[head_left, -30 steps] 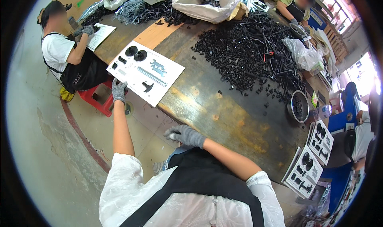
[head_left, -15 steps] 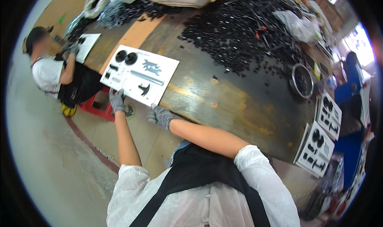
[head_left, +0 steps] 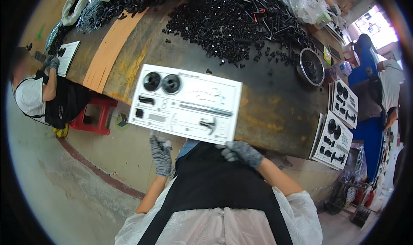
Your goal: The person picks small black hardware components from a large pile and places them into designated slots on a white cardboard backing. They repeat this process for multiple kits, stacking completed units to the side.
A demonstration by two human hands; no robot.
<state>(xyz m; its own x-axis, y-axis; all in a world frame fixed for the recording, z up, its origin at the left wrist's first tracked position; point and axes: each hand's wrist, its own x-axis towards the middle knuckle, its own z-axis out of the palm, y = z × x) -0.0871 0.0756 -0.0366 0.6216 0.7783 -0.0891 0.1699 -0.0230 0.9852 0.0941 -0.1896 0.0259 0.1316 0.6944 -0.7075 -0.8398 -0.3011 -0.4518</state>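
Note:
A white board (head_left: 193, 137) carries black plastic parts, among them two round black discs (head_left: 161, 83), a grey metal bar (head_left: 205, 109) and a black T-shaped part (head_left: 208, 125). It lies tilted over the near edge of the table. My right hand (head_left: 244, 153), in a grey knitted glove, pinches the board's near right corner. My left hand (head_left: 161, 155), gloved the same way, is just below the near left edge with its fingers apart; whether a fingertip touches the board I cannot tell. Pale outlines show at the board's upper right.
A large heap of small black parts (head_left: 215, 25) covers the far table (head_left: 275, 128). A metal bowl (head_left: 310, 67) and stacked filled boards (head_left: 333, 144) stand at the right. A co-worker (head_left: 32, 94) sits at the left beside a red stool (head_left: 91, 116).
The board has moved right and closer to me and has turned. My right hand has gone right with its corner. My left hand has come away from the left part of its edge.

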